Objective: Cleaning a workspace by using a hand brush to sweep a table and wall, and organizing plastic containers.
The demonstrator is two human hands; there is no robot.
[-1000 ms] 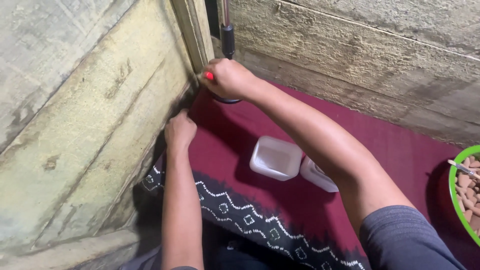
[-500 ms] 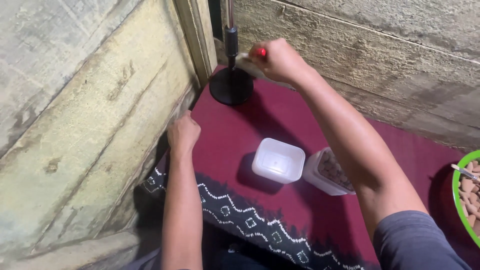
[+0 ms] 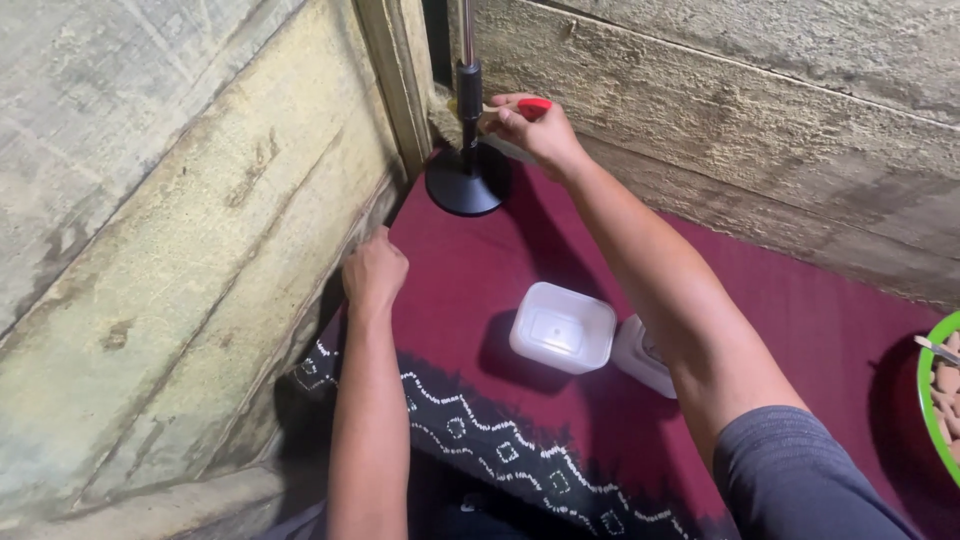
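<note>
Red-tipped tool (image 3: 530, 106) pinched in right hand (image 3: 535, 130) beside black stand (image 3: 466, 180); left hand (image 3: 374, 272) curled closed, pressed on maroon cloth (image 3: 800, 300) edge near white container (image 3: 562, 327).

The cloth (image 3: 800, 330) is deep maroon, with a black border (image 3: 480, 450) carrying white zigzags and small white squares. The stand (image 3: 466, 180) has a black base and a silvery pole. A white tub (image 3: 562, 327) sits on the maroon. The right hand (image 3: 535, 130) holds something red-tipped (image 3: 535, 104). The bowl (image 3: 925, 385) has a bright green rim. The plank walls (image 3: 180, 230) are weathered yellowish grey. The sleeve (image 3: 810, 480) is grey-blue.
</note>
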